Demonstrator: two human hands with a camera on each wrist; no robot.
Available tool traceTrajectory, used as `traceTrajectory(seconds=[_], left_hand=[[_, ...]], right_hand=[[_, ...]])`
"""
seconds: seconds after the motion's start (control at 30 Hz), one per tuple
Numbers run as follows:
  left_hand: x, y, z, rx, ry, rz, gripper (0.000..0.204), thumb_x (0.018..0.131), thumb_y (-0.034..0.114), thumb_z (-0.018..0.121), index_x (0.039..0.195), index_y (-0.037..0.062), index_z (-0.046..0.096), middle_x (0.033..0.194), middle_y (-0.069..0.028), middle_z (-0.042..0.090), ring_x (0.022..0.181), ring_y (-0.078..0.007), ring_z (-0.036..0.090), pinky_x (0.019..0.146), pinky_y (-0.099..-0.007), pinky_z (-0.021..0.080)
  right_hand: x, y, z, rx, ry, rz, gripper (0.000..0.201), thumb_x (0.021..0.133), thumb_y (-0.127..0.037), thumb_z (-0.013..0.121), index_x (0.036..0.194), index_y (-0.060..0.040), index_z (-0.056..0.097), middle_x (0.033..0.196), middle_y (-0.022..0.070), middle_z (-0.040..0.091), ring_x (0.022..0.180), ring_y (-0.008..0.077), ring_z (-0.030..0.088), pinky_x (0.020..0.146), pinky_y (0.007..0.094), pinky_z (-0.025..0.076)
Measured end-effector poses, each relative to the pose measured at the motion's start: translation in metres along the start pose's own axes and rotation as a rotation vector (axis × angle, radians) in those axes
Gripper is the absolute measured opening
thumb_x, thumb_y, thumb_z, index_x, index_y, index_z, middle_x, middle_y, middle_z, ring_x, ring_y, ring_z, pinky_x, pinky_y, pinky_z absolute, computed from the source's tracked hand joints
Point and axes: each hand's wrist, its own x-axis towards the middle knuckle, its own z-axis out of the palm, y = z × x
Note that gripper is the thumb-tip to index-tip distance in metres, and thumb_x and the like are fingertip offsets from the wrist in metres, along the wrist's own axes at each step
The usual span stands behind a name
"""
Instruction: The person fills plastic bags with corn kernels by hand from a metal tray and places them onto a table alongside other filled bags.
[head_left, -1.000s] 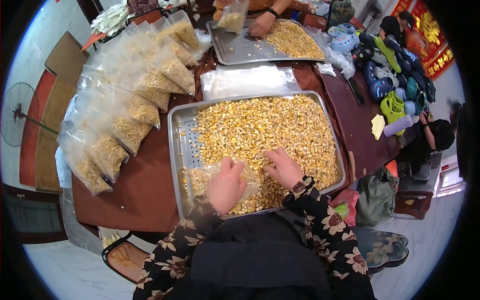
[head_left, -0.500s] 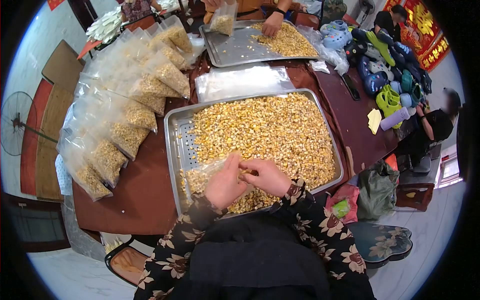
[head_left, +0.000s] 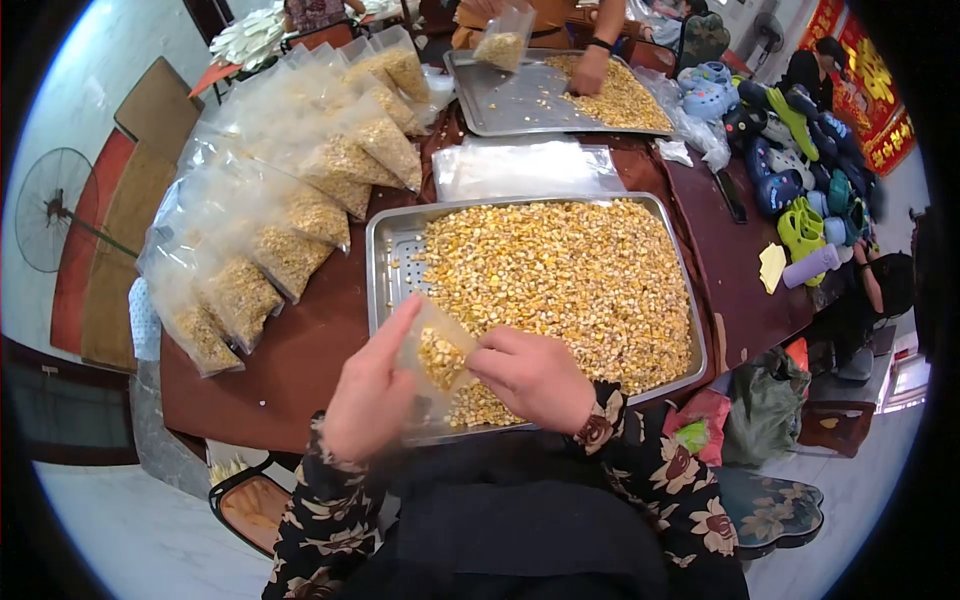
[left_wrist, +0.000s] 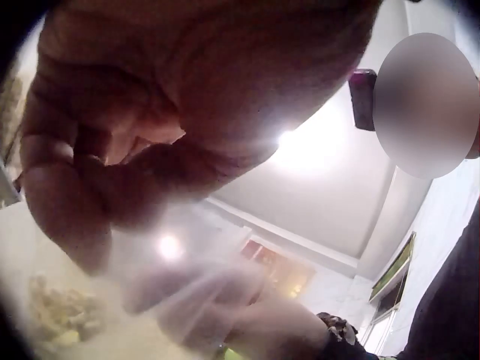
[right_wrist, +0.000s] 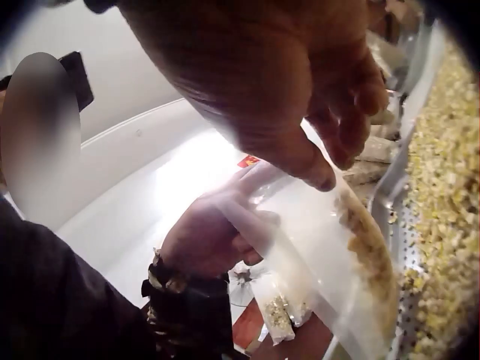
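Bag (head_left: 440,360) raised; ceiling (left_wrist: 341,202) only in wrist views.

A see-through bag (head_left: 437,378) is hanging tilted over the near left corner of a tray (head_left: 397,290), holding yellow corn (head_left: 441,356).

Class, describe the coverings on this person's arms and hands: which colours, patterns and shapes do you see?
The long sleeves are black, printed with large beige flowers that have brownish centres. They reach to the wrists. The left hand and right hand wear no gloves.
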Motion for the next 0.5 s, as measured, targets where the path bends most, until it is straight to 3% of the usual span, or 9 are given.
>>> traceTrajectory(seconds=[0.07, 0.13, 0.2, 0.27, 0.3, 0.4, 0.43, 0.47, 0.5], left_hand=[[-0.004, -0.012, -0.006, -0.113, 0.049, 0.007, 0.056, 0.074, -0.009, 0.042, 0.129, 0.0023, 0.047, 0.134, -0.0203, 0.047, 0.114, -0.0297, 0.055, 0.093, -0.03, 0.043], [-0.002, -0.03, -0.004, 0.119, 0.102, 0.219, 0.048, 0.074, -0.008, 0.044, 0.117, 0.0081, 0.059, 0.132, -0.0189, 0.05, 0.109, -0.0286, 0.059, 0.088, -0.0301, 0.046], [-0.003, -0.029, 0.007, 0.125, 0.131, 0.159, 0.037, 0.075, -0.003, 0.049, 0.104, 0.0118, 0.066, 0.13, -0.018, 0.051, 0.102, -0.0313, 0.061, 0.083, -0.0331, 0.049], [-0.001, -0.02, 0.016, 0.259, 0.092, 0.045, 0.032, 0.076, -0.003, 0.048, 0.102, 0.0056, 0.066, 0.133, -0.0218, 0.048, 0.078, -0.0184, 0.064, 0.072, -0.0274, 0.048], [0.005, -0.023, 0.022, 0.338, 0.113, 0.14, 0.034, 0.077, 0.004, 0.053, 0.109, 0.0056, 0.063, 0.133, -0.0221, 0.048, 0.064, -0.0163, 0.06, 0.063, -0.0281, 0.048], [0.025, -0.009, 0.036, 0.222, -0.022, 0.131, 0.041, 0.077, 0.009, 0.055, 0.118, 0.0066, 0.058, 0.134, -0.0219, 0.046, 0.064, -0.0188, 0.06, 0.065, -0.0278, 0.048], [0.035, -0.014, 0.044, 0.215, -0.119, 0.141, 0.053, 0.077, 0.014, 0.058, 0.128, 0.0054, 0.049, 0.137, -0.0223, 0.043, 0.085, -0.0269, 0.063, 0.077, -0.0318, 0.049], [0.044, -0.011, 0.052, 0.21, -0.126, 0.153, 0.053, 0.077, 0.014, 0.058, 0.128, 0.0054, 0.049, 0.137, -0.0223, 0.043, 0.085, -0.0269, 0.063, 0.077, -0.0318, 0.049], [0.052, -0.006, 0.061, 0.218, -0.171, 0.186, 0.056, 0.077, 0.015, 0.058, 0.13, 0.0036, 0.046, 0.137, -0.0228, 0.042, 0.099, -0.0301, 0.058, 0.085, -0.0342, 0.046]], right_hand=[[0.006, -0.004, 0.0, 0.018, 0.037, -0.061, 0.011, 0.079, -0.01, 0.064, 0.089, -0.008, 0.061, 0.081, 0.0075, 0.056, 0.07, 0.0277, 0.059, 0.059, 0.0342, 0.048], [0.007, 0.003, 0.007, 0.042, -0.002, -0.017, 0.009, 0.08, -0.009, 0.063, 0.089, -0.0073, 0.062, 0.081, 0.0079, 0.056, 0.071, 0.0278, 0.059, 0.06, 0.0345, 0.048], [0.003, 0.008, 0.01, 0.046, 0.004, 0.008, 0.007, 0.08, -0.01, 0.062, 0.087, -0.0075, 0.061, 0.081, 0.0082, 0.055, 0.071, 0.0274, 0.059, 0.06, 0.0357, 0.048], [-0.008, 0.016, 0.009, 0.038, 0.009, 0.067, 0.006, 0.08, -0.01, 0.061, 0.085, -0.0076, 0.059, 0.08, 0.0084, 0.054, 0.072, 0.0271, 0.058, 0.06, 0.0369, 0.047], [-0.013, 0.022, 0.008, 0.054, 0.022, 0.092, 0.007, 0.081, -0.011, 0.061, 0.086, -0.0077, 0.06, 0.081, 0.0084, 0.054, 0.074, 0.0278, 0.058, 0.061, 0.037, 0.048], [-0.032, 0.041, -0.004, 0.038, 0.008, 0.169, 0.017, 0.082, -0.012, 0.061, 0.099, -0.008, 0.062, 0.087, 0.0096, 0.059, 0.077, 0.0277, 0.06, 0.065, 0.0346, 0.05], [-0.036, 0.044, -0.011, 0.132, 0.047, 0.272, 0.023, 0.082, -0.011, 0.061, 0.105, -0.0082, 0.062, 0.09, 0.0099, 0.06, 0.076, 0.0253, 0.06, 0.066, 0.0326, 0.05], [-0.04, 0.046, -0.018, 0.229, 0.088, 0.371, 0.028, 0.083, -0.01, 0.061, 0.111, -0.0084, 0.062, 0.093, 0.0102, 0.061, 0.075, 0.0229, 0.06, 0.067, 0.0306, 0.05], [-0.047, 0.05, -0.029, 0.351, 0.085, 0.51, 0.035, 0.082, -0.009, 0.062, 0.118, -0.0081, 0.059, 0.097, 0.01, 0.062, 0.073, 0.0188, 0.059, 0.069, 0.0289, 0.049]])
